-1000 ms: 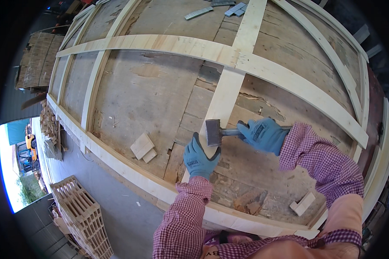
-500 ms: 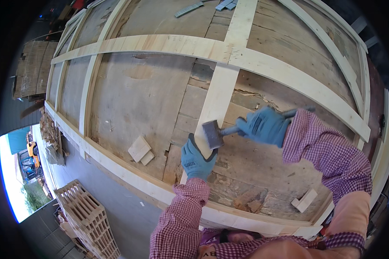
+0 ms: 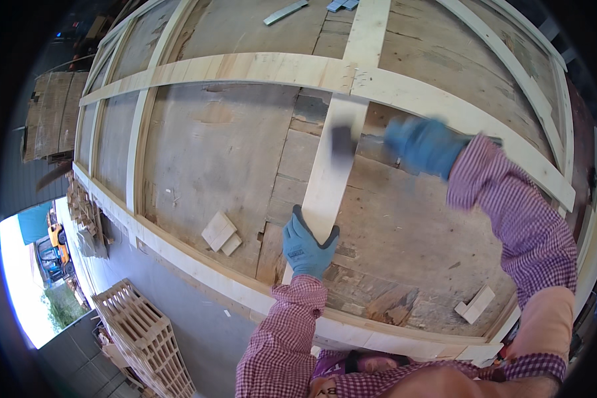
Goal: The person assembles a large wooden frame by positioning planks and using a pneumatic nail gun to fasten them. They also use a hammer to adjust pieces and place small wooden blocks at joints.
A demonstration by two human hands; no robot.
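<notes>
Hammer (image 3: 342,140), blurred, now sits higher up the upright batten (image 3: 325,192) than before: we judge a swing underway. Right hand (image 3: 423,144) fingers wrap its handle; left hand (image 3: 306,244) fingers pinch the batten's lower end.

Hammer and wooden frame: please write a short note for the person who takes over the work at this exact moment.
Left hand, blue glove: grips the lower end of the upright slat, pressing it on the frame.
Right hand, blue glove: holds the hammer raised over the slat's middle; it is blurred in swing.
The slat crosses under the long cross rail. Two small offcut blocks lie left of the left hand, one more offcut at lower right.
Done: slat laid in place. Left: whether it is fully nailed cannot be seen.
</notes>
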